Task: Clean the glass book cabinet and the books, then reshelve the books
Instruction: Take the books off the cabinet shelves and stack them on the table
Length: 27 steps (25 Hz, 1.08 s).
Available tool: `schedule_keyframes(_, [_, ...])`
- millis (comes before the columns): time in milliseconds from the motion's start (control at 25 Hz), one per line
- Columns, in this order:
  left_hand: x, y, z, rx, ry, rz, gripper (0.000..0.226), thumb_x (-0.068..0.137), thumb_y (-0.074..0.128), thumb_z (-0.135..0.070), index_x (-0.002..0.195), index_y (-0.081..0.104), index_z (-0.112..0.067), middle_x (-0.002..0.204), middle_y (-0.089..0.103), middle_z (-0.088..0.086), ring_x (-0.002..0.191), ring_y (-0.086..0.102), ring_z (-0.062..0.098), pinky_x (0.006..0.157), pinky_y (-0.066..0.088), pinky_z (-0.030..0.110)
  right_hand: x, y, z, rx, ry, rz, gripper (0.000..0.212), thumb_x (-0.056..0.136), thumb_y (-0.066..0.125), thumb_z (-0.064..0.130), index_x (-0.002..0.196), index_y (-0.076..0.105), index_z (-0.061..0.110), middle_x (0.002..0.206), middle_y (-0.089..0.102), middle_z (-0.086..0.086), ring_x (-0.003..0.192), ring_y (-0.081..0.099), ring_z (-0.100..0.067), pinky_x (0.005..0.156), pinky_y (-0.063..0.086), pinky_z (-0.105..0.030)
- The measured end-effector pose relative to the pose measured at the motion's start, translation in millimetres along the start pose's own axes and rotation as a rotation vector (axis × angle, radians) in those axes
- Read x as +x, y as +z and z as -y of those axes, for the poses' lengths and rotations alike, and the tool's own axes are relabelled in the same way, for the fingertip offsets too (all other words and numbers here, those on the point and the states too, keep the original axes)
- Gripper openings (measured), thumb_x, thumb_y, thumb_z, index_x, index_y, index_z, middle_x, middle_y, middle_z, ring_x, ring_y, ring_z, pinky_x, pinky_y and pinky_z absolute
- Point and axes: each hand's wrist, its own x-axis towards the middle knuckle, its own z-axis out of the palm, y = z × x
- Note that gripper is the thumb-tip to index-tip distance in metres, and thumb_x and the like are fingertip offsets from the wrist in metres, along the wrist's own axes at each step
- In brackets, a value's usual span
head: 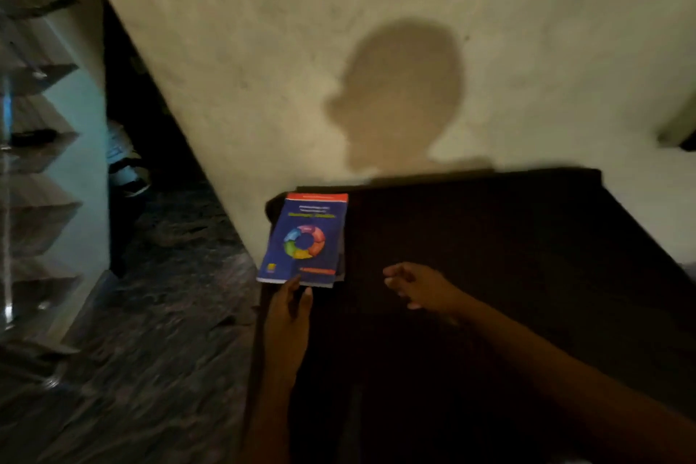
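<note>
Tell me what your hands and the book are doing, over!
Left hand touching near edge of blue book, fingers straight. Right hand empty, over dark table. Book flat at table's left corner. Glass cabinet off left; nothing atop the book.

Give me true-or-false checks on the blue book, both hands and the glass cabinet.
1. The blue paperback book with a colourful ring on its cover lies flat on the dark table. True.
2. The right hand holds a cloth. False: it hovers over the table, holding nothing.
3. The left hand reaches the book's near edge. True.
4. The book stands on a shelf of the glass cabinet. False: the cabinet is off to the left, and the book is on the table.
</note>
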Motion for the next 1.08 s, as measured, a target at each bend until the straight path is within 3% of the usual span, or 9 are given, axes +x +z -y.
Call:
schedule_keyframes(200, [-53.7, 73.0, -5.1, 0.094, 0.13, 0.259, 0.033, 0.092, 0.056, -0.018, 0.125, 0.055, -0.014, 0.128, 0.054, 0.003, 0.119, 0.049, 0.014, 0.103, 0.037, 0.028, -106.3, -89.8, -96.9, -0.065, 0.03, -0.139, 0.027, 0.093, 0.053, 0.024, 0.12, 0.055, 0.019, 0.104, 0.059, 0.0, 0.089, 0.056, -0.012, 0.061, 0.047, -0.019])
schedule_keyframes(400, [-150.5, 210.4, -49.8, 0.051, 0.125, 0.65, 0.024, 0.092, 0.055, -0.014, 0.115, 0.056, -0.021, 0.118, 0.056, -0.002, 0.11, 0.052, 0.008, 0.079, 0.035, -0.001, -223.7, -187.6, -219.1, -0.115, 0.094, -0.436, 0.031, 0.09, 0.059, 0.023, 0.12, 0.059, 0.016, 0.113, 0.063, -0.001, 0.095, 0.056, -0.008, 0.067, 0.042, -0.01])
schedule_keyframes(560, [-246.4, 331.7, -93.6, 0.037, 0.011, 0.93, 0.018, 0.096, 0.049, -0.023, 0.112, 0.056, -0.028, 0.12, 0.057, -0.001, 0.114, 0.053, 0.013, 0.091, 0.04, 0.019, -337.2, -265.4, -324.0, -0.086, 0.156, -0.617, 0.027, 0.091, 0.058, 0.02, 0.117, 0.061, 0.015, 0.101, 0.062, 0.0, 0.093, 0.06, -0.014, 0.064, 0.04, -0.013])
schedule_keyframes(640, [-289.5, 392.6, -120.5, 0.002, -0.009, 0.926, 0.025, 0.096, 0.049, -0.017, 0.119, 0.056, -0.015, 0.107, 0.06, 0.0, 0.108, 0.058, 0.01, 0.077, 0.043, 0.009, -388.6, -305.1, -370.9, -0.004, 0.208, -0.722, 0.025, 0.091, 0.058, 0.019, 0.115, 0.062, 0.014, 0.096, 0.059, 0.0, 0.093, 0.061, -0.021, 0.063, 0.041, -0.017])
schedule_keyframes(720, [-319.9, 447.2, -155.4, -0.025, 0.034, 0.938, 0.028, 0.094, 0.048, -0.005, 0.122, 0.052, -0.001, 0.093, 0.057, 0.0, 0.082, 0.061, -0.01, 0.062, 0.042, 0.003, -419.8, -348.8, -405.5, 0.04, 0.213, -0.787, 0.024, 0.092, 0.056, 0.018, 0.114, 0.062, 0.011, 0.097, 0.059, -0.003, 0.095, 0.06, -0.023, 0.068, 0.042, -0.023])
schedule_keyframes(800, [-329.0, 493.8, -188.2, -0.028, 0.116, 0.933, 0.029, 0.093, 0.049, -0.001, 0.122, 0.051, 0.003, 0.092, 0.056, 0.003, 0.069, 0.058, -0.015, 0.062, 0.042, 0.003, -429.4, -392.9, -426.3, 0.018, 0.178, -0.803, 0.025, 0.092, 0.055, 0.019, 0.115, 0.061, 0.011, 0.101, 0.062, -0.006, 0.092, 0.059, -0.019, 0.074, 0.043, -0.027])
schedule_keyframes(880, [-317.5, 531.9, -218.8, 0.002, 0.185, 0.905, 0.029, 0.095, 0.05, -0.009, 0.123, 0.052, 0.0, 0.101, 0.058, 0.006, 0.092, 0.059, 0.002, 0.073, 0.043, 0.01, -419.5, -437.7, -433.3, -0.008, 0.119, -0.813, 0.026, 0.092, 0.055, 0.02, 0.116, 0.061, 0.012, 0.108, 0.065, -0.007, 0.094, 0.059, -0.018, 0.077, 0.043, -0.024])
schedule_keyframes(1000, [-276.9, 594.1, -280.5, 0.053, 0.308, 0.761, 0.032, 0.095, 0.05, -0.027, 0.125, 0.053, -0.016, 0.124, 0.057, 0.008, 0.116, 0.052, 0.022, 0.095, 0.04, 0.03, -386.2, -527.6, -406.9, -0.077, -0.006, -0.811, 0.024, 0.093, 0.055, 0.022, 0.116, 0.06, 0.016, 0.097, 0.058, 0.003, 0.094, 0.055, -0.012, 0.062, 0.039, -0.008])
schedule_keyframes(1080, [-244.3, 633.7, -330.2, -0.018, 0.385, 0.651, 0.036, 0.095, 0.05, -0.03, 0.129, 0.051, -0.018, 0.13, 0.053, 0.006, 0.12, 0.05, 0.025, 0.1, 0.039, 0.036, -355.2, -594.9, -372.4, -0.074, -0.138, -0.813, 0.025, 0.091, 0.057, 0.025, 0.114, 0.063, 0.017, 0.094, 0.059, 0.003, 0.092, 0.059, -0.016, 0.071, 0.047, -0.017])
